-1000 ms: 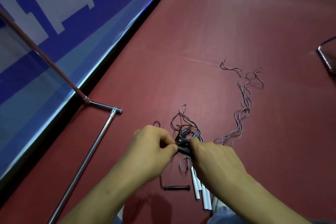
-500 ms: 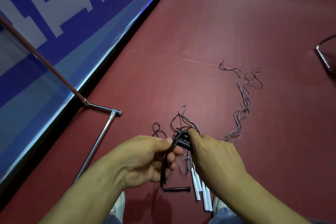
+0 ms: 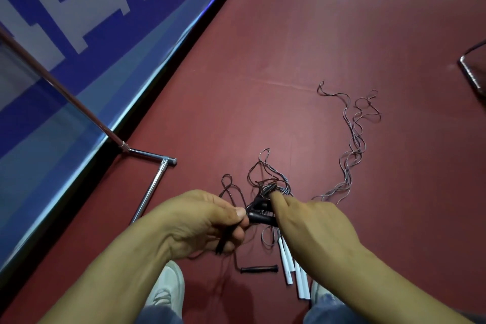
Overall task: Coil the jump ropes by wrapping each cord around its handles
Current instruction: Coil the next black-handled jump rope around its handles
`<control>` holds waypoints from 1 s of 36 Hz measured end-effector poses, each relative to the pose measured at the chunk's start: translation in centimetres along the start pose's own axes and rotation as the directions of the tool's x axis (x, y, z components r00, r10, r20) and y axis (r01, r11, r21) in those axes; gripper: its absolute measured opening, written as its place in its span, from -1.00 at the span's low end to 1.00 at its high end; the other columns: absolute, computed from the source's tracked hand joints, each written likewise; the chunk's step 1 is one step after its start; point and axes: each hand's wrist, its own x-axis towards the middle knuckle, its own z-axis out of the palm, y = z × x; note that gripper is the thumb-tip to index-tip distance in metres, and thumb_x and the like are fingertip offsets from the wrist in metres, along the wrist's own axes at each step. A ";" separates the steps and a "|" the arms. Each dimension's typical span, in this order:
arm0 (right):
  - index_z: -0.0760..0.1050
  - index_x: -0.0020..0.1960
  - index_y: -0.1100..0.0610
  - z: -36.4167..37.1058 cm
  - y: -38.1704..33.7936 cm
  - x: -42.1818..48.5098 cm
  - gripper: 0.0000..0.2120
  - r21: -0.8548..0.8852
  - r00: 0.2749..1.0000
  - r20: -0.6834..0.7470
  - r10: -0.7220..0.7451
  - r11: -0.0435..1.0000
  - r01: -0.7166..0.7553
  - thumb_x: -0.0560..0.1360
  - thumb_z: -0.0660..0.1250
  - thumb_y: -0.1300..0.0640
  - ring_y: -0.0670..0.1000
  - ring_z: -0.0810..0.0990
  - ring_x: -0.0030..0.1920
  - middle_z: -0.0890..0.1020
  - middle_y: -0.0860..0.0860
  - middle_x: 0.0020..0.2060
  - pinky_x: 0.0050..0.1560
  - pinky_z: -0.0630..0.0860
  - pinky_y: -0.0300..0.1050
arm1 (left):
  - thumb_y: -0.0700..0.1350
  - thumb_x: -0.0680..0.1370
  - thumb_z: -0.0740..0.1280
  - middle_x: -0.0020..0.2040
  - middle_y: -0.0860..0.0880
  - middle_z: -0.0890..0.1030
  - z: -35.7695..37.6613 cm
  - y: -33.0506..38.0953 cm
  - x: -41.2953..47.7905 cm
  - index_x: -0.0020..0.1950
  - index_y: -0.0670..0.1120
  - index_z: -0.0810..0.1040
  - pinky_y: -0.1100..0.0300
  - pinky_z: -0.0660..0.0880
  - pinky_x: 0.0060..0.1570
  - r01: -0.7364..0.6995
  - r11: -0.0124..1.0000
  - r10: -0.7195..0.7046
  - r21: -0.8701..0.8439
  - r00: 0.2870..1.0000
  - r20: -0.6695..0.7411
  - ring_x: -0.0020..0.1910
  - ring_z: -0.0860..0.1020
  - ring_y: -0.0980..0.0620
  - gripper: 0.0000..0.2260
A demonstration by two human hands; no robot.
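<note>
My left hand (image 3: 202, 221) pinches a thin dark cord (image 3: 231, 234) that hangs down from its fingers. My right hand (image 3: 313, 221) grips black jump-rope handles (image 3: 260, 214) held between the two hands, with cord wound near their far end. A loose black handle (image 3: 259, 269) lies on the red floor below my hands. Several white handles (image 3: 294, 271) lie beside it, partly hidden by my right forearm. A tangle of dark cord (image 3: 263, 173) lies just beyond my hands. A long grey cord (image 3: 353, 139) snakes away to the upper right.
A chrome rack foot (image 3: 151, 189) and its slanted pole (image 3: 65, 97) stand left of me, in front of a blue and white banner (image 3: 79, 21). Another metal frame corner (image 3: 472, 73) shows at the right edge. My white shoe (image 3: 168, 289) is under my left arm.
My left hand dropped and pulled left, drawing the cord out, then came back up against the handles. My right hand has stayed on the handles, with its forefinger now stretched forward.
</note>
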 end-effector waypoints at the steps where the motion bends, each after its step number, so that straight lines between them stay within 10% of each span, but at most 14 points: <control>1: 0.43 -0.23 0.09 0.0 -0.1 -0.2 -0.68 -0.002 1.000 -0.005 -0.006 1.000 0.006 0.07 0.33 0.35 0.15 0.02 -0.59 0.44 -0.03 -0.53 -0.36 -0.29 -0.20 | -0.23 0.59 0.37 -0.28 -0.21 0.61 -0.3 0.0 0.0 -0.11 -0.27 0.65 0.17 0.59 -0.32 0.004 1.000 -0.004 0.008 1.000 0.003 -0.36 0.58 -0.06 -0.86; 14: 0.58 -0.06 0.05 0.3 -0.7 -1.5 -0.59 0.022 0.994 0.053 -0.091 0.996 0.090 0.11 0.33 0.28 0.13 0.36 -0.61 0.45 0.00 -0.46 -0.53 0.02 -0.14 | -0.16 0.62 0.37 -0.42 -0.08 0.47 -0.6 0.3 -0.1 -0.11 -0.23 0.63 0.21 0.31 -0.43 -0.056 0.966 0.086 0.254 0.990 -0.108 -0.49 0.38 0.03 -0.82; 23: 0.50 -0.09 0.09 0.5 -1.3 -0.6 -0.59 0.032 0.986 0.146 0.081 0.996 -0.086 0.09 0.46 0.30 0.16 0.48 -0.56 0.47 0.03 -0.43 -0.46 -0.18 -0.16 | -0.13 0.70 0.21 -0.43 -0.09 0.57 3.1 -0.7 -1.0 -0.17 -0.20 0.60 0.21 0.39 -0.44 -0.138 0.937 0.192 0.320 0.971 -0.142 -0.51 0.47 0.02 -0.69; 27: 0.27 0.22 0.02 -0.3 -0.6 -0.3 -0.73 0.075 0.979 0.179 0.096 0.991 -0.111 0.57 0.17 0.24 0.23 0.63 -0.05 0.55 0.02 -0.03 -0.32 0.28 -0.01 | -0.11 0.70 0.23 -0.34 -0.12 0.68 4.1 -1.6 -0.9 -0.19 -0.16 0.61 0.21 0.47 -0.33 -0.192 0.927 0.246 0.321 0.960 -0.137 -0.44 0.52 0.02 -0.68; 36: 0.41 0.16 -0.04 -1.0 0.6 -0.3 -0.73 0.564 0.980 0.108 0.165 0.802 -0.197 0.49 0.13 -0.02 0.16 0.58 -0.14 0.62 -0.01 -0.16 -0.16 0.55 0.08 | -0.11 0.68 0.26 -0.24 -0.06 0.72 3.6 -1.1 -1.8 -0.13 -0.06 0.67 -0.03 0.53 -0.02 -0.429 0.832 0.479 0.352 0.876 -0.065 -0.19 0.61 -0.13 -0.74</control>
